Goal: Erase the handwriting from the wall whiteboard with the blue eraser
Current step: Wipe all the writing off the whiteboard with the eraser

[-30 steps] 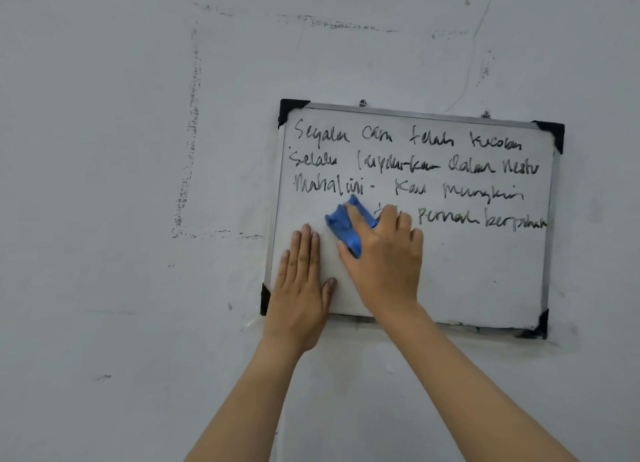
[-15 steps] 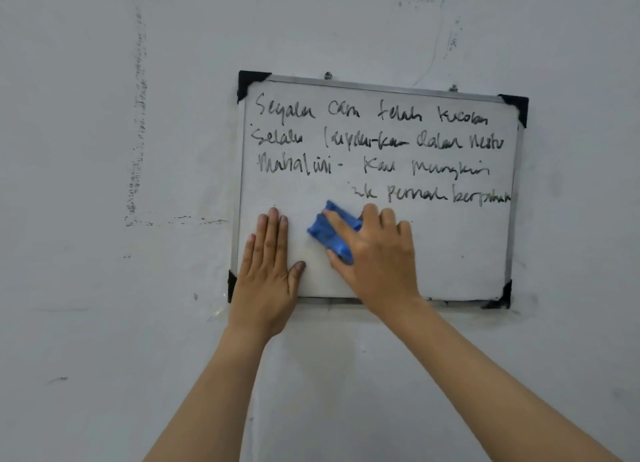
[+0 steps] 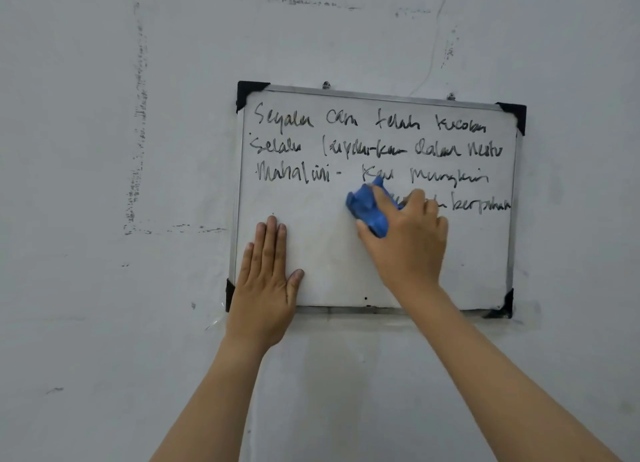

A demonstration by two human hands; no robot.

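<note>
Far left of both hands: grey wall [image 3: 104,288] w/ scuffed rectangular marks, up and left of the L hand.

L hand [image 3: 268,285] lies flat and spread, fingers together pointing up, thumb out to the side, holding nothing. Palm presses the bottom-left part of the whiteboard [image 3: 329,271]; heel of the hand overlaps the lower frame edge, just beside the black bottom-left corner cap [image 3: 228,293]. Board area above and right of this hand is wiped bare.

Between the hands: blank board surface, few small dark specks near the bottom edge.

R hand [image 3: 407,239] is closed round the blue eraser [image 3: 369,208], fingers curled over its top, thumb under. Eraser sticks out up-left of the knuckles, pressed on the board mid-height, touching the start of the 4th text line and just under the 3rd.

Handwriting [image 3: 374,149]: 3 full lines above the R hand, plus a remnant of line 4 to its right, partly hidden by the fingers.

Right of R hand: board's right frame, black corner caps top and bottom.
</note>
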